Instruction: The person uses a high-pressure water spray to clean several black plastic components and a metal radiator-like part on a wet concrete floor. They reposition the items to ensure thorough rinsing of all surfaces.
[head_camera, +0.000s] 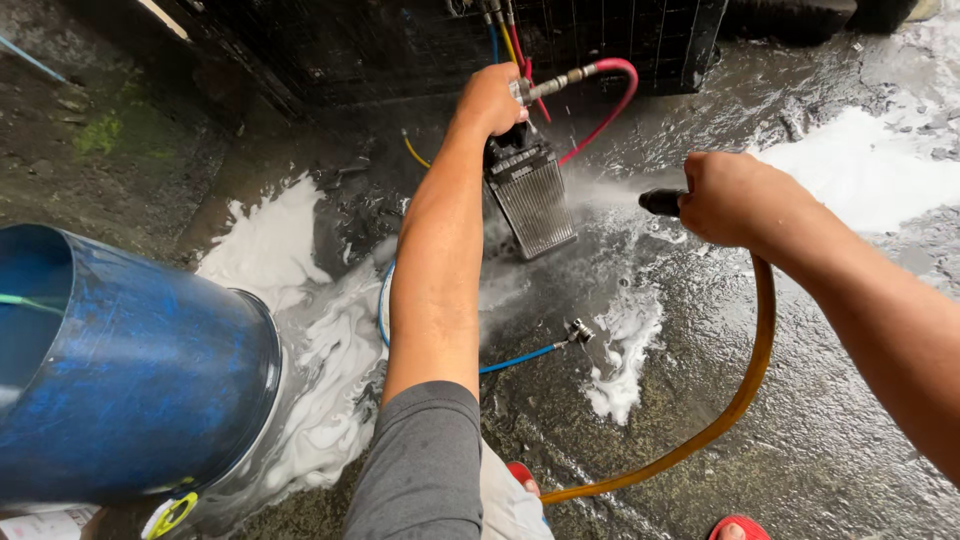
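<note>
My left hand (490, 98) has a closed grip on the top of a small finned radiator core (532, 195), holding it upright above the wet, foamy concrete floor (830, 430) so its fins face the spray. My right hand (728, 197) is wrapped around a black nozzle (660, 202) on a yellow hose (745, 385), aiming water sideways at it. A blue barrel (130, 370) lies to my left.

a round yellow-and-black label (170, 515) sits low on the blue drum (150, 390), bottom left.
</note>
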